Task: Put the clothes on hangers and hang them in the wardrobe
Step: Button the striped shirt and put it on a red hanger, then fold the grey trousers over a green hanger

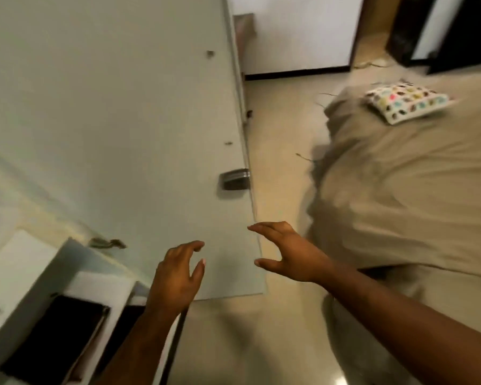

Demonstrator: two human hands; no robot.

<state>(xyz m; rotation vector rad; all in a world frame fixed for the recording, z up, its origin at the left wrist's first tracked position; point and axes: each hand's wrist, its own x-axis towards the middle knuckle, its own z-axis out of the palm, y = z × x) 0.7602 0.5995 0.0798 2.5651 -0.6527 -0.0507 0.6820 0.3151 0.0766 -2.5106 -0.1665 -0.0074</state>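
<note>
matt wardrobe door (122,107), metal handle (235,179), cloth bedcover (414,190)

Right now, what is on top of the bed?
A patterned pillow lies on the beige bed cover, near the far end. No clothes show on the visible part. The cover runs out of frame at right and hides whatever is under it.

A tan-covered bed (400,190) (sheet rumpled) carries one patterned pillow (407,102).

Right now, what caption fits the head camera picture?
Empty left hand and right hand hover by the wardrobe door, bed nearby.
</note>
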